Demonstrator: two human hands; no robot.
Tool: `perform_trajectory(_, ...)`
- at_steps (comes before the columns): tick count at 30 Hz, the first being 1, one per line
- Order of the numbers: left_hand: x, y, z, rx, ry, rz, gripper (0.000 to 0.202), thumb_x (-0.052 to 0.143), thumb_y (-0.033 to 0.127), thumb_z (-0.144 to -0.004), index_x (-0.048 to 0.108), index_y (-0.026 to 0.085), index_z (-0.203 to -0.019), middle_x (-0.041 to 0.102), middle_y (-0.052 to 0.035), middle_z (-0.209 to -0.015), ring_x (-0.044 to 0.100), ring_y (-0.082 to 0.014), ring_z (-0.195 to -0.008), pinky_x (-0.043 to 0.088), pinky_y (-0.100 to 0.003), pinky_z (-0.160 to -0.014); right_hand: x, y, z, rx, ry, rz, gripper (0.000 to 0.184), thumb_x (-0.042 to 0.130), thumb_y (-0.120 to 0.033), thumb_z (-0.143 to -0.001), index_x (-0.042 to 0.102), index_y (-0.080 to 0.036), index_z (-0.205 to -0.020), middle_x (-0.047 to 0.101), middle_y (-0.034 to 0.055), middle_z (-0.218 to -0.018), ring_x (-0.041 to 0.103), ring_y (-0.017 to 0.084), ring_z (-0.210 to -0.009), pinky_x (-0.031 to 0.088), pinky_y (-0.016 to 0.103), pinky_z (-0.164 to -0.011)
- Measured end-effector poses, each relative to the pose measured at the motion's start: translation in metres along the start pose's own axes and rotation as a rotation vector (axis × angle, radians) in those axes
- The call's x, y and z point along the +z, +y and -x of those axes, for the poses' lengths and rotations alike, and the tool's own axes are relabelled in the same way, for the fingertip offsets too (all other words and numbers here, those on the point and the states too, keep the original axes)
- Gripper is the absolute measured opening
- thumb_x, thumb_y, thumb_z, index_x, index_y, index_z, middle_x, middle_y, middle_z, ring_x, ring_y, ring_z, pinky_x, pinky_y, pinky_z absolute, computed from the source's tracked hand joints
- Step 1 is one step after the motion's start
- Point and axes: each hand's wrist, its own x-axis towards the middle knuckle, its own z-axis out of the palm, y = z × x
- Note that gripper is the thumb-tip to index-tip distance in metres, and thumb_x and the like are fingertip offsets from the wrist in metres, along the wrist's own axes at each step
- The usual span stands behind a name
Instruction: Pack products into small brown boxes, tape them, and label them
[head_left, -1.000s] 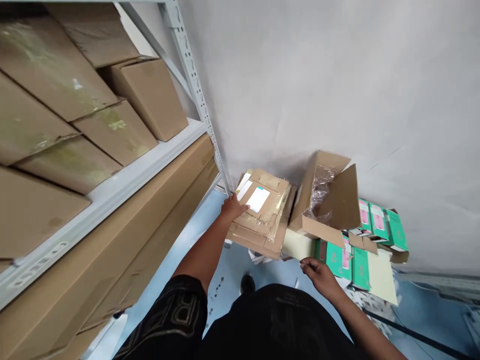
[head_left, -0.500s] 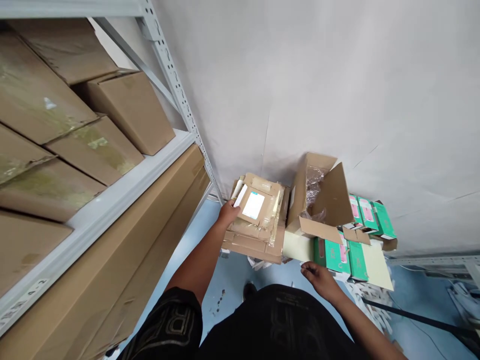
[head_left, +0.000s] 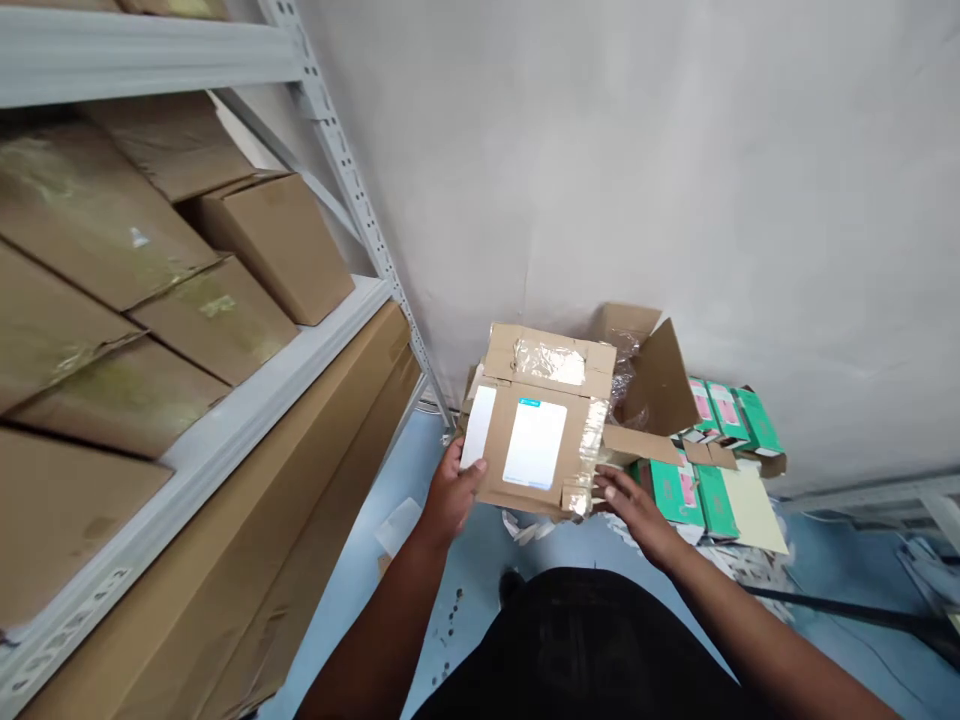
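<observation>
Held up in front of me is a flattened cardboard box with a large white label, a narrow white strip and shiny tape along its top flap and right edge. My left hand is closed on its lower left edge, thumb on top. At the lower right corner is my right hand, fingers stretched out toward the taped edge; whether they touch it I cannot tell. Behind the cardboard stands an open carton with clear plastic wrap inside. The pile under the held piece is mostly hidden.
Green boxes with pink panels sit at the right beside a pale yellow sheet. On the left, a white metal rack carries several brown cartons. Scraps lie on the blue floor; a pale wall rises behind.
The flattened cardboard box has come up off the pile toward me, and its top flap now shows. My right hand has moved up to its right corner.
</observation>
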Motion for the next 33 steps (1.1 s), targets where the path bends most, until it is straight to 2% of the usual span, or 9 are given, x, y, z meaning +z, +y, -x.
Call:
perform_trajectory(3,0.021,-0.015,0.025,-0.061,-0.097,-0.002,0.064,0.076,0.053,-0.077,0.056,0.021,-0.128,0.072,-0.0097,-0.12,0.069,-0.0253,-0.105,0.055,-0.037,-0.092,0.002,-0.022,0.003,-0.043,0.109,-0.204,0.063,0.07,-0.068,-0.082,0.066,-0.025,-0.127,0.073,0.0116,-0.124,0.068,0.033,-0.115,0.057,0.048,-0.094)
perform_trajectory(5,0.035,-0.028,0.038,-0.097,-0.233,-0.039,0.059,0.076,0.052,-0.08,0.06,0.02,-0.127,0.073,-0.0093,-0.119,0.068,-0.026,-0.107,0.054,-0.038,-0.094,-0.007,-0.029,0.01,-0.055,0.226,-0.268,0.06,0.075,-0.065,-0.078,0.067,-0.025,-0.123,0.075,0.01,-0.122,0.068,0.033,-0.116,0.057,0.048,-0.095)
perform_trajectory(9,0.065,-0.05,0.055,-0.157,-0.506,-0.093,0.055,0.074,0.056,-0.083,0.068,0.017,-0.121,0.074,-0.0105,-0.114,0.069,-0.0272,-0.103,0.053,-0.039,-0.093,-0.042,-0.022,0.037,-0.033,0.361,-0.332,0.06,0.082,-0.058,-0.074,0.067,-0.026,-0.122,0.076,0.0081,-0.119,0.071,0.033,-0.111,0.057,0.048,-0.095)
perform_trajectory(13,0.119,-0.06,0.065,-0.201,-0.563,-0.104,0.062,0.062,0.068,-0.087,0.069,0.018,-0.123,0.076,-0.01,-0.108,0.07,-0.0265,-0.096,0.055,-0.037,-0.085,-0.088,0.001,0.075,-0.007,0.42,-0.366,0.06,0.08,-0.058,-0.076,0.066,-0.023,-0.123,0.077,0.0095,-0.117,0.072,0.033,-0.107,0.058,0.048,-0.094)
perform_trajectory(17,0.203,-0.066,0.087,-0.122,-0.691,-0.276,0.052,0.058,0.061,-0.094,0.07,0.02,-0.123,0.075,-0.0067,-0.11,0.068,-0.0246,-0.095,0.053,-0.035,-0.088,-0.156,0.038,0.115,-0.018,0.557,-0.331,0.056,0.073,-0.059,-0.082,0.064,-0.022,-0.122,0.075,0.0108,-0.121,0.071,0.032,-0.109,0.056,0.046,-0.097)
perform_trajectory(22,0.324,-0.1,0.136,0.047,-0.84,-0.566,0.044,0.048,0.055,-0.1,0.07,0.02,-0.117,0.074,-0.0041,-0.104,0.066,-0.0235,-0.094,0.05,-0.031,-0.084,-0.256,0.1,0.195,0.051,0.877,0.051,0.083,0.077,-0.058,-0.076,0.046,-0.023,-0.145,0.052,0.0165,-0.15,0.058,0.035,-0.128,0.052,0.052,-0.102)
perform_trajectory(24,0.373,-0.12,0.16,0.112,-0.891,-0.655,0.041,0.045,0.052,-0.102,0.07,0.019,-0.11,0.073,-0.0034,-0.094,0.065,-0.0219,-0.087,0.049,-0.029,-0.078,-0.286,0.117,0.234,0.025,0.879,0.071,0.086,0.074,-0.058,-0.08,0.039,-0.025,-0.152,0.041,0.0161,-0.159,0.052,0.034,-0.136,0.05,0.052,-0.105)
perform_trajectory(27,0.445,-0.145,0.196,0.214,-1.025,-0.75,0.039,0.041,0.046,-0.104,0.068,0.018,-0.096,0.07,-0.0028,-0.084,0.063,-0.02,-0.079,0.046,-0.029,-0.073,-0.318,0.128,0.284,-0.055,0.771,-0.06,0.084,0.069,-0.059,-0.086,0.035,-0.028,-0.156,0.035,0.0135,-0.163,0.049,0.033,-0.14,0.048,0.051,-0.109)
perform_trajectory(33,0.562,-0.17,0.245,0.36,-1.275,-0.884,0.037,0.037,0.041,-0.105,0.064,0.019,-0.092,0.068,-0.004,-0.083,0.062,-0.0193,-0.077,0.044,-0.029,-0.072,-0.381,0.117,0.339,-0.134,0.803,-0.207,0.081,0.068,-0.059,-0.088,0.035,-0.031,-0.157,0.04,0.0112,-0.161,0.048,0.032,-0.141,0.046,0.052,-0.111)
